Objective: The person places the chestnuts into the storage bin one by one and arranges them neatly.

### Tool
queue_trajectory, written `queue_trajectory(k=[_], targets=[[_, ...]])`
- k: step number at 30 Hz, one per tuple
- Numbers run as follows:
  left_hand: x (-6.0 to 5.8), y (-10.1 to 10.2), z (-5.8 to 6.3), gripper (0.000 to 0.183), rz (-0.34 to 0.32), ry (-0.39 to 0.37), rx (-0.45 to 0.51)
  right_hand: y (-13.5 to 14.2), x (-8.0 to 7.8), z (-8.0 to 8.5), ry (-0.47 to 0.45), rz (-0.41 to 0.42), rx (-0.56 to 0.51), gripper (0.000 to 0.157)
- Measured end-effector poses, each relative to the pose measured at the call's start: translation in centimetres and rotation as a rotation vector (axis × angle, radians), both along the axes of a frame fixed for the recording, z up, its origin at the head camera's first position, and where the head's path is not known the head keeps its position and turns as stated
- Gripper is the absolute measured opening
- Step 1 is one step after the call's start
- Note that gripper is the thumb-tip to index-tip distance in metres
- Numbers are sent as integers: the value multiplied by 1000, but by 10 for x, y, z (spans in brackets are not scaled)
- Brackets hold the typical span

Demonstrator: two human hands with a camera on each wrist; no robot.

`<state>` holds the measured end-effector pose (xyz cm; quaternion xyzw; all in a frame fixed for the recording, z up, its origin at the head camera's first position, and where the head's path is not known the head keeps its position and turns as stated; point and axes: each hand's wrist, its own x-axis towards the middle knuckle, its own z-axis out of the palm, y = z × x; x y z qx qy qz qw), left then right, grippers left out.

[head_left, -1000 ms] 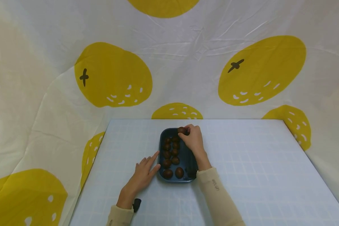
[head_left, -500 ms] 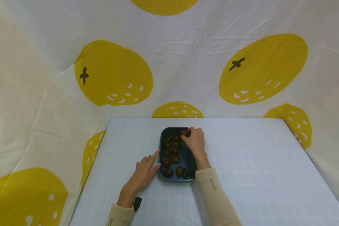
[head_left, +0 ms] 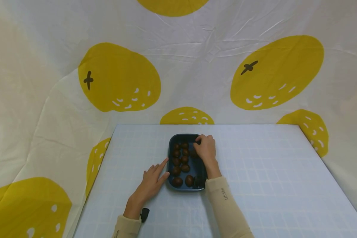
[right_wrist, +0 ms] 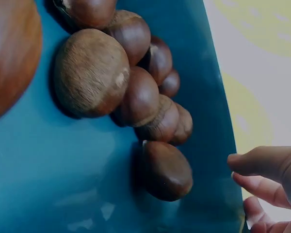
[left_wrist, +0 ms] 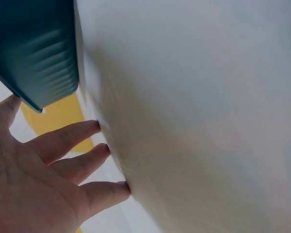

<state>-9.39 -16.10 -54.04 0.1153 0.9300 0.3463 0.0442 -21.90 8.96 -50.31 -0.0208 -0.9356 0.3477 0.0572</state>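
Observation:
Several brown chestnuts lie in a dark teal tray, mostly in two rows on its left side. My right hand is over the tray's far right part, holding nothing. In the right wrist view its thumb and index finger are slightly apart. A single chestnut lies on the tray floor near that hand, beside the others. My left hand has its fingers spread at the tray's left side; its index finger and thumb reach the rim. Its other fingertips touch the tabletop.
The tray stands on a white table with a faint grid pattern. Behind it hangs a pale cloth printed with large yellow fruit. A dark object shows at the tray's near right corner, beside my right cuff.
My right hand has let go of a chestnut at the tray's far right; the chestnut now lies nearer, beside the rows. My left hand has stayed at the tray's side.

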Motion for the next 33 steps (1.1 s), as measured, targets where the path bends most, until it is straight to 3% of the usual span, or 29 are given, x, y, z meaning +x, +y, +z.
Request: queue_trajectory(k=[9, 17, 26, 33], targets=[[-3, 2, -1, 60, -8, 0, -9, 10, 0, 6, 26, 44, -51, 17], [-3, -1, -3, 59, -2, -3, -13, 23, 11, 21, 92, 82, -172, 18], [-2, 2, -2, 60, -5, 2, -14, 40, 21, 31, 130, 83, -220, 18], [3, 1, 3, 60, 2, 97, -31, 54, 34, 35, 118, 127, -288, 17]])
